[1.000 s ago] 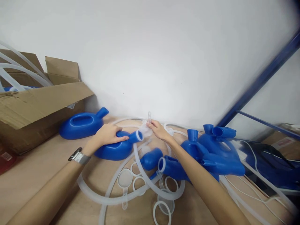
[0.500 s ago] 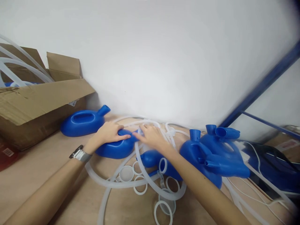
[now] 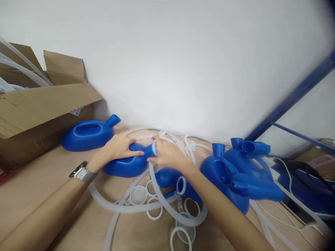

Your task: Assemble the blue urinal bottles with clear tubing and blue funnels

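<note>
A blue urinal bottle [image 3: 127, 166] lies on its side on the table, its neck pointing right. My left hand [image 3: 119, 149] is wrapped over its body and handle, thumb along the top. At the bottle's mouth a white cap [image 3: 155, 149] shows as a pale rim, with the fingers of my right hand [image 3: 167, 151] closed around it; the palm hides most of this cap. A clear tube [image 3: 154, 181] loops down from beneath my right hand; whether it joins the cap cannot be seen. Loose white rings [image 3: 154, 218] and a cap [image 3: 138, 195] lie in front.
Another blue bottle [image 3: 87, 136] stands by an open cardboard box [image 3: 47, 108] at left, which holds tubes. Several blue bottles [image 3: 222, 184] crowd the right side. More tubing [image 3: 180, 146] lies along the white wall [image 3: 167, 69]. A blue metal frame [image 3: 295, 94] rises at right.
My right hand has turned at the bottle's mouth, its fingers now spread around the rim, and the neck shows more. My left hand keeps its hold. The view has shifted slightly.
</note>
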### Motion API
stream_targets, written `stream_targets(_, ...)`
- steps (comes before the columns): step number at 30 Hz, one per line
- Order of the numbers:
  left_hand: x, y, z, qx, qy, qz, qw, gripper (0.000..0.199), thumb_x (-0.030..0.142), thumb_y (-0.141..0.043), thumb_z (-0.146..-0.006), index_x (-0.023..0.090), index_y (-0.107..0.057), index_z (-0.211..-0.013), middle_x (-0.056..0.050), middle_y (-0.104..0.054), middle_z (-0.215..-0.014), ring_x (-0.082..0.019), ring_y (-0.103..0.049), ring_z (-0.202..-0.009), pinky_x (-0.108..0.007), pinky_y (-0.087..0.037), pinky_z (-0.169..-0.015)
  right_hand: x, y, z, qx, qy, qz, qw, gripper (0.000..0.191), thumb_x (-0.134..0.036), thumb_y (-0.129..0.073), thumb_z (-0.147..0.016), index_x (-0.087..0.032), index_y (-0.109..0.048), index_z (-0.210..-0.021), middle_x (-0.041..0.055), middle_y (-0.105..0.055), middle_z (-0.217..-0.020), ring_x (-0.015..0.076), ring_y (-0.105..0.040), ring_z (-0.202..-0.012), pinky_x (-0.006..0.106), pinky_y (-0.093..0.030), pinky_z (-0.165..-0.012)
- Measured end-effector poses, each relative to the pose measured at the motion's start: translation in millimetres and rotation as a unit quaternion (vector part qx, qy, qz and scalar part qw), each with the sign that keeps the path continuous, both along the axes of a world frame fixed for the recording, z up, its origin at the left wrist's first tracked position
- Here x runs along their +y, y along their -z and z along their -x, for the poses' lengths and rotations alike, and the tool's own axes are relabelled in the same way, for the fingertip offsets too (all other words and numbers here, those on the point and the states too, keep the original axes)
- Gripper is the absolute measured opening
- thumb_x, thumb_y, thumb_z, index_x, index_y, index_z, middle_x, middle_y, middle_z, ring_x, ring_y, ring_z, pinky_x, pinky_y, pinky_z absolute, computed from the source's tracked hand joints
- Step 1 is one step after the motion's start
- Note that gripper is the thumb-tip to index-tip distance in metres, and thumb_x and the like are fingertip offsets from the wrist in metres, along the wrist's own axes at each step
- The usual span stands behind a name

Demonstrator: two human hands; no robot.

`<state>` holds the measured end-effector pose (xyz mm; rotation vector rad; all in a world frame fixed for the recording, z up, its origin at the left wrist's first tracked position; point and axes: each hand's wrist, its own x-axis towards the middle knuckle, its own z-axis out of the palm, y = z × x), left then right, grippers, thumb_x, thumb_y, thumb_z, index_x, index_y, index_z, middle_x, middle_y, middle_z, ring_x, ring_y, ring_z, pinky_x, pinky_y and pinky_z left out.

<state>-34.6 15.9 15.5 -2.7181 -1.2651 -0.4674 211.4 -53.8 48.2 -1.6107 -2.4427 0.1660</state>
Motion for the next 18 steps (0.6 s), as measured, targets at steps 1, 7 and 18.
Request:
stream_targets(1, 0.2, -0.3, -0.4, 0.003, 0.001, 0.002, 1.000, 0.073, 0.086, -0.054, -0.086, 0.018, -0.080, -0.092, -0.014, -0.075, -0.082, -0.032, -0.073, -0.079, -0.033, -0.041, -0.063, 0.7, 0.4, -0.9, -0.007, -0.006, 0.001, 1.000, 0.084, -0.051, -0.084, -0.085, -0.015, -0.044, -0.149, 0.0199, -0.074, -0.120, 0.0385, -0.073, -0.107, 0.040, -0.052, -0.087)
stream_targets(7, -1.3, -5.8, -4.0, 0.020, -0.001, 0.022, 1.000, 0.074, 0.087, -0.055, -0.085, 0.019, -0.081, -0.097, -0.013, -0.075, -0.081, -0.031, -0.073, -0.080, -0.032, -0.041, -0.063, 7.7, 1.3, -4.6, -0.028, -0.052, -0.016, 0.998, 0.084, -0.051, -0.085, -0.085, -0.016, -0.042, -0.149, 0.0200, -0.074, -0.120, 0.0374, -0.073, -0.112, 0.040, -0.053, -0.091)
stream_targets(18, -4.5, -11.0, -6.9, 0.032, -0.017, 0.040, 0.999, 0.075, 0.090, -0.054, -0.084, 0.020, -0.081, -0.092, -0.013, -0.075, -0.078, -0.032, -0.072, -0.077, -0.033, -0.038, -0.061, 10.3, 5.0, -2.1, 0.033, -0.076, -0.030, 0.996, 0.107, -0.059, -0.090, -0.075, -0.016, -0.037, -0.158, 0.0235, -0.064, -0.142, 0.0429, -0.068, -0.121, 0.050, -0.053, -0.097)
